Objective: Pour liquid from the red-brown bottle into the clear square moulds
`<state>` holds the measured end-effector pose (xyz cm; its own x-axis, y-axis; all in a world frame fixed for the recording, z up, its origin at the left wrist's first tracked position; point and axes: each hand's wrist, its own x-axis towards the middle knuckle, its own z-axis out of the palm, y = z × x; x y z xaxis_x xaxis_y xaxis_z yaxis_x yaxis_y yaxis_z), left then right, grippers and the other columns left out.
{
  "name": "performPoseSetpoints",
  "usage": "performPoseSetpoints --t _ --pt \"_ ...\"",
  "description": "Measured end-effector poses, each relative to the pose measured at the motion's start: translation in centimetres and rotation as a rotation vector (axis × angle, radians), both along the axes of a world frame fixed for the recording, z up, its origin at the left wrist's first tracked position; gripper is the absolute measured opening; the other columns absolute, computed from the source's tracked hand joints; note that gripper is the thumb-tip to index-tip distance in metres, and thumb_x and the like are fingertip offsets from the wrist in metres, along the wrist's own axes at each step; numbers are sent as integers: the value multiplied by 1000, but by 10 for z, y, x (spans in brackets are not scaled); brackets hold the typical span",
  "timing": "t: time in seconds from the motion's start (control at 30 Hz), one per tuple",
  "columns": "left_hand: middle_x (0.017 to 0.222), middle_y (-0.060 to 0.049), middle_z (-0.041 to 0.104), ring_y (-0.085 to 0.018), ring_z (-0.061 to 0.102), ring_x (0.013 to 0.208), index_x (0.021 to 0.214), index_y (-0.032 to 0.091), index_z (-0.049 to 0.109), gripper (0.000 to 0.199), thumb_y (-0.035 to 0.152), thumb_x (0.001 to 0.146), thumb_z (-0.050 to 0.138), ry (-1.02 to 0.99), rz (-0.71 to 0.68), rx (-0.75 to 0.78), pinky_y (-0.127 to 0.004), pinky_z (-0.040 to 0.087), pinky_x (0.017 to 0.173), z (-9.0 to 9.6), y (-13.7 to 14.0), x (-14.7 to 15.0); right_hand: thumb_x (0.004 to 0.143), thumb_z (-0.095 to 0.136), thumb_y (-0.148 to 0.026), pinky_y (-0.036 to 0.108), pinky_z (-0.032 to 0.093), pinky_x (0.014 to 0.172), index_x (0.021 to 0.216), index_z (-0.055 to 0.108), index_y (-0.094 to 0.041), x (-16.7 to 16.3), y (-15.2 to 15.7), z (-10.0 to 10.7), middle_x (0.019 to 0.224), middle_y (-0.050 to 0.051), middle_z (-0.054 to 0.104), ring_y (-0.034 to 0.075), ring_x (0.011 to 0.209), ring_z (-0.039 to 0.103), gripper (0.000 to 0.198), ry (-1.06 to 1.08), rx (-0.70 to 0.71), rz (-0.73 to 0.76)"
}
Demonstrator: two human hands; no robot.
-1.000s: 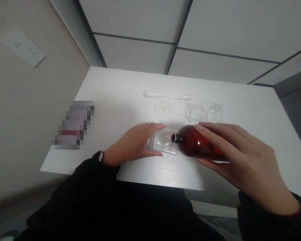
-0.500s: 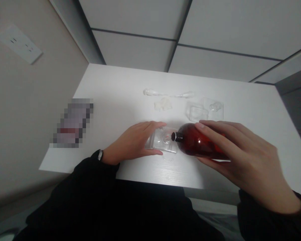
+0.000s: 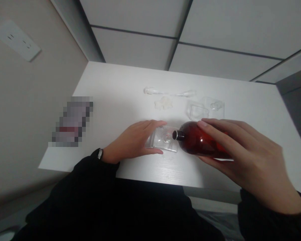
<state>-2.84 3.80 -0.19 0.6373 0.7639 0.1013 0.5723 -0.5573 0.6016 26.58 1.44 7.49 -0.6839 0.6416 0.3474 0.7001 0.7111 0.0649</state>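
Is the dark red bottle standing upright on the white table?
No: the dark red plastic bottle is tipped on its side in the right hand, its open neck pointing at the clear square container under the left hand.

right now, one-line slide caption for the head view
Right hand tips a red-brown bottle toward a clear square container steadied by the left hand on a white table.

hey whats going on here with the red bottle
A person in black sleeves sits at a white table. The right hand holds a dark red translucent plastic bottle tipped on its side, its open neck over a small clear square bottle steadied by the left hand. Farther back lie another clear empty bottle and two clear plastic droppers.
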Motion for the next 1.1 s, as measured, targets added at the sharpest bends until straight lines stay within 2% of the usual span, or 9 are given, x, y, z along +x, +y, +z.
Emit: performPoseSetpoints --t 0.1,0.3,0.67,0.93,1.1 --pt "143 -15 66 -32 66 129 148 19 44 83 52 84 86 2 -1 -6 -47 53 108 0 0 0 97 72 -28 42 58 78 153 51 -17 -1 0 1 133 15 69 32 107 70 61 -10 7 5" --pt "143 -16 66 -32 67 128 150 19 42 85 53 85 85 2 -5 8 -45 54 107 -1 0 0 98 70 -29 41 57 78 160 44 -22 0 0 0 134 13 69 32 108 71 68 -11 2 -7" --pt "142 -15 67 -31 67 127 149 21 44 81 53 86 84 15 4 -3 -45 54 106 2 0 1 99 69 -29 43 58 82 158 47 -24 0 -2 0 138 12 68 32 111 70 63 -6 -21 -43" --pt "142 -15 66 -31 67 129 149 21 43 82 53 86 84 4 3 5 -45 53 109 -1 0 0 99 69 -31 41 59 79 158 46 -24 -1 0 3 134 12 70 31 107 70 64 -16 10 -15" --pt "141 -16 67 -31 67 127 149 19 44 82 51 85 85 20 -4 -4 -46 53 108 1 1 1 99 68 -31 44 60 78 157 47 -22 -2 -1 3 133 14 70 33 106 71 62 -20 8 -23"
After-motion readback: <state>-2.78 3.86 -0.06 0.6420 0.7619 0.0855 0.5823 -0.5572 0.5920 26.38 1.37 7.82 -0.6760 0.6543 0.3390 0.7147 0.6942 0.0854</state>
